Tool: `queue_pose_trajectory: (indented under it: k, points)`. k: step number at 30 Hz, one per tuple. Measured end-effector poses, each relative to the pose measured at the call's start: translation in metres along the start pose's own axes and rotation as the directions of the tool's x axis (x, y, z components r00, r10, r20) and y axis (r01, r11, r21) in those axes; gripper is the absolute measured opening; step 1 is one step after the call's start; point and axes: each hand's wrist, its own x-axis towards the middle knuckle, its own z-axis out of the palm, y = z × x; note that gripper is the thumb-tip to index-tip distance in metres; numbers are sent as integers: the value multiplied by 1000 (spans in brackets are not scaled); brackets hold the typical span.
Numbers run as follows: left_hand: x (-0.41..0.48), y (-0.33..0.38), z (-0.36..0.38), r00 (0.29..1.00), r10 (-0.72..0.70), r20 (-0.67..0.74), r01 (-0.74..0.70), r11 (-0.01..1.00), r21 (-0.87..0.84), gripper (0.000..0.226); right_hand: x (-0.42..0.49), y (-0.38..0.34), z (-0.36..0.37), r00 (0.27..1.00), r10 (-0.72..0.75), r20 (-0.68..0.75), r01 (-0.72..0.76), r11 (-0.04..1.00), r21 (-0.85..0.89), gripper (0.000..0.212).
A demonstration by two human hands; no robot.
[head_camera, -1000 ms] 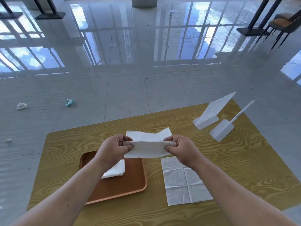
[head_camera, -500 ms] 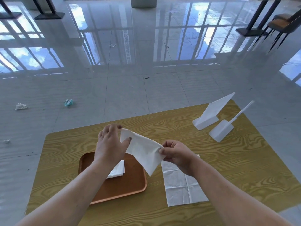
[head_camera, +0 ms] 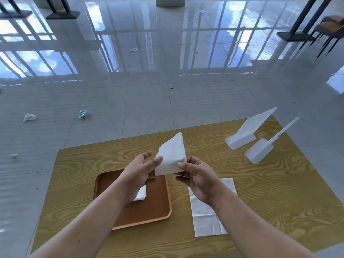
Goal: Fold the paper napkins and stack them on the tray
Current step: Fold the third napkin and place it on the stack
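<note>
A white paper napkin (head_camera: 171, 155), folded into a narrow shape, stands tilted in the air above the table. My right hand (head_camera: 195, 175) pinches its lower right corner between thumb and fingers. My left hand (head_camera: 139, 172) is spread open, its fingertips touching the napkin's left edge. Below my left hand lies an orange-brown tray (head_camera: 152, 209) with a folded napkin (head_camera: 142, 194) on it, mostly hidden by my wrist. To the right of the tray an unfolded white napkin (head_camera: 206, 220) lies flat on the wooden table (head_camera: 270, 192).
Two white plastic stands (head_camera: 242, 136) (head_camera: 260, 149) sit at the table's far right corner. Beyond the table stretches a glossy tiled floor with scraps of crumpled paper (head_camera: 29, 116) at left. A chair (head_camera: 329, 25) stands far right.
The napkin was held wide between both hands, then folded narrower and turned upright. My left hand let go and opened; my right hand keeps the hold.
</note>
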Motion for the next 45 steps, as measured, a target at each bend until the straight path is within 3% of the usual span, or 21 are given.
queue_pose_trajectory:
  k: [6,10,11,14,17,26,31,34,40,42,43,45]
  points:
    - [-1,0,1,998,-53,-26,53,998,-17,75,2,4,9,999,17,39,-18,1000,13,18]
    - [1,-6,-3,999,43,-12,-44,991,-130,46,0,6,11,997,35,68,-30,997,-67,11]
    - [1,-6,-4,998,62,-10,-63,988,-142,44,-2,5,12,997,43,65,-37,994,-99,17]
    - [2,-6,-8,994,111,15,-109,991,-74,39,0,2,10,999,47,24,-44,990,-135,62]
    - [2,-5,-10,988,143,52,-142,990,-15,44,5,-2,6,998,55,27,-50,989,-136,76]
    - [4,-2,-16,981,192,34,-192,981,14,47,12,-8,4,999,-46,22,51,961,-271,70]
    - [2,-3,-15,979,206,6,-203,962,183,44,11,-8,5,995,-100,25,102,926,-363,51]
    - [2,-6,-16,971,235,-48,-206,920,333,30,9,-9,5,988,-154,14,140,852,-504,35]
    - [3,-13,-19,890,454,-50,-294,654,697,12,7,-3,9,915,-404,-6,174,409,-896,11]
    - [3,-13,-19,861,508,-20,-325,580,747,13,7,-4,8,905,-425,27,187,339,-922,6]
    - [2,-12,-19,870,493,-24,-332,619,712,13,8,-6,7,919,-393,28,196,395,-898,5]
    - [2,-8,-20,937,347,-39,-295,845,446,12,7,-12,7,967,-254,13,183,662,-727,4]
